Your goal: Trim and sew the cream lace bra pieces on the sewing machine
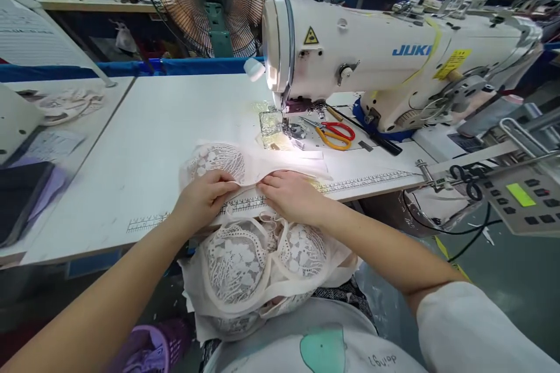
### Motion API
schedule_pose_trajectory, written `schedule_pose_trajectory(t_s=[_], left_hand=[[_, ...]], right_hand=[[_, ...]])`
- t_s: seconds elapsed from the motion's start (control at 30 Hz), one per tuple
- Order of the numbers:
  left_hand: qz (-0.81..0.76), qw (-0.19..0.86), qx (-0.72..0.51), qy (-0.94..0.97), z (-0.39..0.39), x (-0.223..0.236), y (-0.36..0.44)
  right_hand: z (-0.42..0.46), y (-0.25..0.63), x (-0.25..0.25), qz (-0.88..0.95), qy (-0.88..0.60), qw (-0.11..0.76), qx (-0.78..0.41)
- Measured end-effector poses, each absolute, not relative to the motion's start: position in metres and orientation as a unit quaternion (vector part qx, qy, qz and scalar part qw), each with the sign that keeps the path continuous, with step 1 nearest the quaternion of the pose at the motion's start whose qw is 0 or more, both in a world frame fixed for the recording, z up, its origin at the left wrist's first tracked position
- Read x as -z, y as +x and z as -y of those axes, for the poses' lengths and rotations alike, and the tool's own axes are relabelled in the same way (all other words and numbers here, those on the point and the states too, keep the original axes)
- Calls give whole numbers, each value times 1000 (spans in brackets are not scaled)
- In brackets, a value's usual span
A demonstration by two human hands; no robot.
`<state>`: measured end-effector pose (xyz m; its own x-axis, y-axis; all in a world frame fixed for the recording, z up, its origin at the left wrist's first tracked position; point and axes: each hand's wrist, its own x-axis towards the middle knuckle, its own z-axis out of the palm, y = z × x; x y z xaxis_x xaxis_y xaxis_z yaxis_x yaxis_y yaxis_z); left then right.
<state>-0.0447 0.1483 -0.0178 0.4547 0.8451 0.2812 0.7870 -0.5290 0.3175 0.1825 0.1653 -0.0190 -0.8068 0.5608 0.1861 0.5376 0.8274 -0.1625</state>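
Note:
A pale pink lace bra [219, 162] lies on the white table near its front edge, its band stretching right. My left hand [205, 195] pinches the lower edge of this bra by the cup. Just to the right, my right hand [289, 192] presses along the same edge with bent fingers; the thumb is hidden. More lace bras [238, 262] rest in a pile on my lap, below the table edge. Behind my hands stands a white sewing machine [359, 52], with its needle and presser foot over a lit plate.
Scissors with red and orange handles [335, 133] lie right of the needle, beside a black-handled tool [385, 143]. A printed ruler [367, 182] runs along the front edge. A control panel [525, 192] juts out at right. A fan [205, 0] stands behind; a purple basket [153, 347] sits below left.

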Motion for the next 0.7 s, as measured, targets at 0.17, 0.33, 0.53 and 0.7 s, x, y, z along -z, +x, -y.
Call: schedule_pose_trajectory(t_s=[0.17,0.33,0.53,0.7], left_hand=[[-420,74,-198,883,-144,19,-51],[-381,50,-199,901,-137,21,-57],[-372,60,-199,905,-137,21,-53],[-379,74,-172,906,-139,21,-55]], right_hand=[[-162,185,20,953,-280,105,-54],[-160,189,16,955,-268,101,-76],[-164,195,10,948,-287,77,-115],[-167,196,5,954,-271,53,-117]])
